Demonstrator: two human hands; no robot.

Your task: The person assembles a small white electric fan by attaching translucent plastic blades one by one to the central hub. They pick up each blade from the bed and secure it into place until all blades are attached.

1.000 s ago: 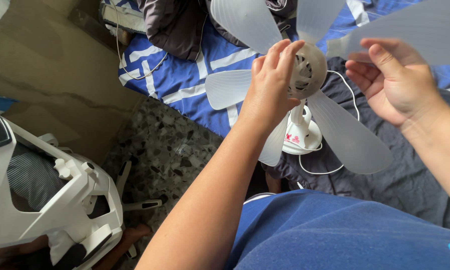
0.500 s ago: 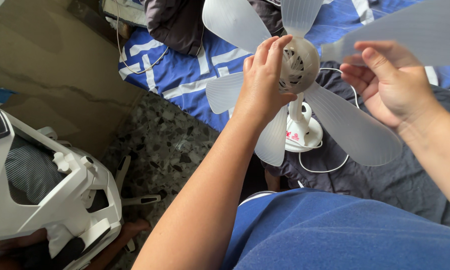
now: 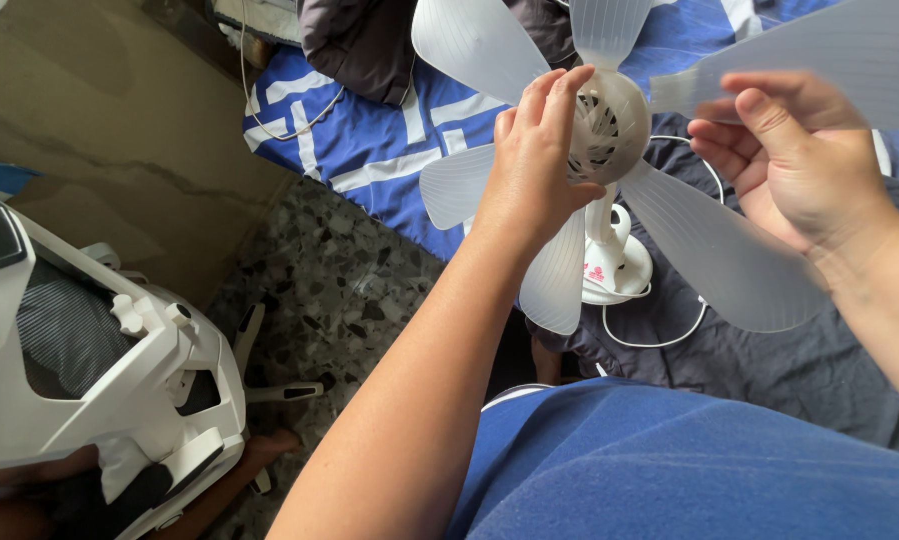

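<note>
Here, the small white plastic fan with translucent ribbed blades sits up between your two hands, above the bed. Your left hand is wrapped against the left side of its round slotted hub, fingers pressed together and reaching up over the rim, thumb underneath. Just right of that hold, your right hand pinches the root of the upper right blade, thumb on top and fingers curled beneath it. Below your left-hand hold, the fan's stem runs down to a round white base resting on a dark grey cloth, with a thin white cord looping around it. Beyond your hands lies a blue sheet with white stripes. Well to the left of your hold, a white office chair with mesh back stands on the speckled stone floor.
</note>
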